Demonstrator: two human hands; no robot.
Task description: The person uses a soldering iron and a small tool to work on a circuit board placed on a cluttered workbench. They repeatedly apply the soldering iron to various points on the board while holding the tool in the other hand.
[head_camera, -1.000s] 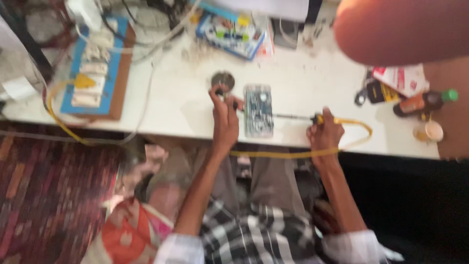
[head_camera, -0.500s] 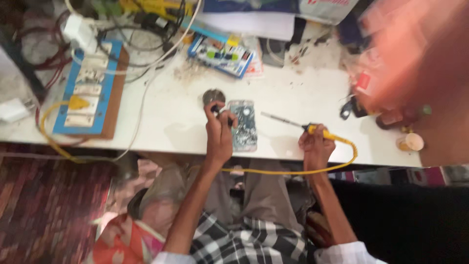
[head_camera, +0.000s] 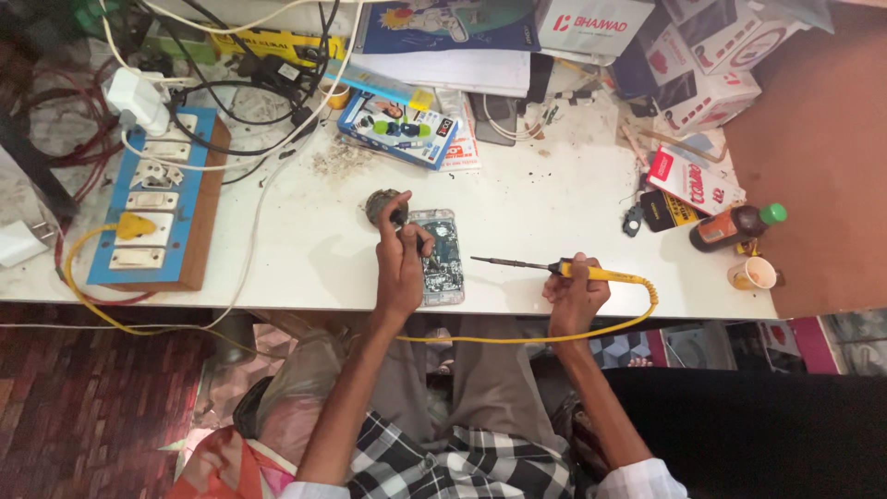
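On the white table (head_camera: 305,249), the right hand (head_camera: 575,294) grips a soldering iron (head_camera: 554,268) just right of the opened phone (head_camera: 440,255).

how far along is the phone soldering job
Done: the phone lies opened on the white table, its circuit board exposed. In hand: the left hand rests on the phone, fingers pinching something small I can't make out; the right hand has a grip on the yellow soldering iron, its tip held right of the phone, not touching it. Left: the tip has not yet met the board, and the phone is unclosed.
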